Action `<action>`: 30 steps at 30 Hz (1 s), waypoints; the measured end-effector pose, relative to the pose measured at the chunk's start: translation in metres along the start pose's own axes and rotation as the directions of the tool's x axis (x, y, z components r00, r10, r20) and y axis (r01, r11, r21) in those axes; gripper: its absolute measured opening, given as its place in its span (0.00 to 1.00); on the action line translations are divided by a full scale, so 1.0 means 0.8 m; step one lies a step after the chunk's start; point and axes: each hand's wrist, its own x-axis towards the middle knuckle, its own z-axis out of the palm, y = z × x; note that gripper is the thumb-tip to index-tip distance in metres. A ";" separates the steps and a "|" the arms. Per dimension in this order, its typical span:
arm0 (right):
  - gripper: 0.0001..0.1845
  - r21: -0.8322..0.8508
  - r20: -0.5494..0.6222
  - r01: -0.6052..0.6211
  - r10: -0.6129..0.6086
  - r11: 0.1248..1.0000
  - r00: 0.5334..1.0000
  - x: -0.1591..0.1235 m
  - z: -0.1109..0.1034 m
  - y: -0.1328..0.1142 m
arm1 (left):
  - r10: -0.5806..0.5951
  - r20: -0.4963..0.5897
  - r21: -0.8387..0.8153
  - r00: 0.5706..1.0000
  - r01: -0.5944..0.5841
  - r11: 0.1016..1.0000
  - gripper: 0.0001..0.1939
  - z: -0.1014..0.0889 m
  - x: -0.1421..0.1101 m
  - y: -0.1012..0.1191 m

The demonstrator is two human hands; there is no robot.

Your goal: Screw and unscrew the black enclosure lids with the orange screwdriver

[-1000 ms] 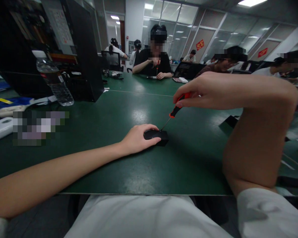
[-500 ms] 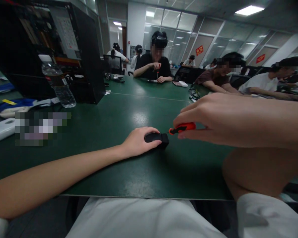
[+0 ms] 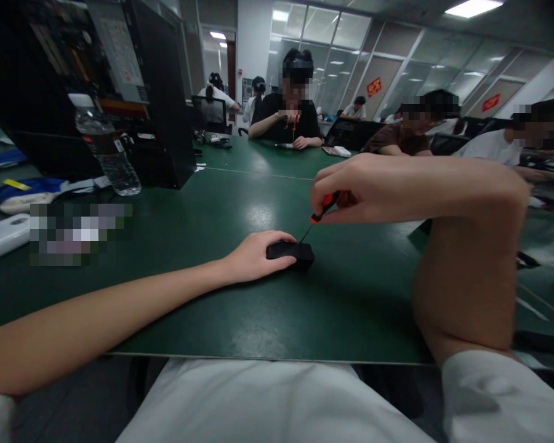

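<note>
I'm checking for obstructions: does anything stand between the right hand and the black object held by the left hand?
Only the red-and-black screwdriver in the right hand spans that gap, its shaft slanting down to the black object. Nothing else visible stands between them.

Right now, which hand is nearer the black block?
Left. The left hand grips the black block; the right hand is off it, above and to the right, holding the screwdriver.
</note>
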 end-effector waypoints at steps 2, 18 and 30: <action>0.13 0.030 0.013 -0.036 0.036 0.999 0.999 0.005 -0.002 0.000 | 0.011 0.032 -0.003 0.999 -0.011 1.000 0.24 -0.005 -0.001 -0.003; 0.14 -0.042 -0.082 -0.024 0.021 0.999 0.996 0.007 -0.002 -0.006 | -0.012 0.070 0.010 0.997 0.011 1.000 0.26 -0.010 -0.002 -0.004; 0.15 0.016 -0.038 0.047 -0.046 0.999 0.998 0.005 -0.015 -0.025 | 0.009 0.069 -0.002 0.998 -0.009 1.000 0.22 -0.009 -0.002 -0.007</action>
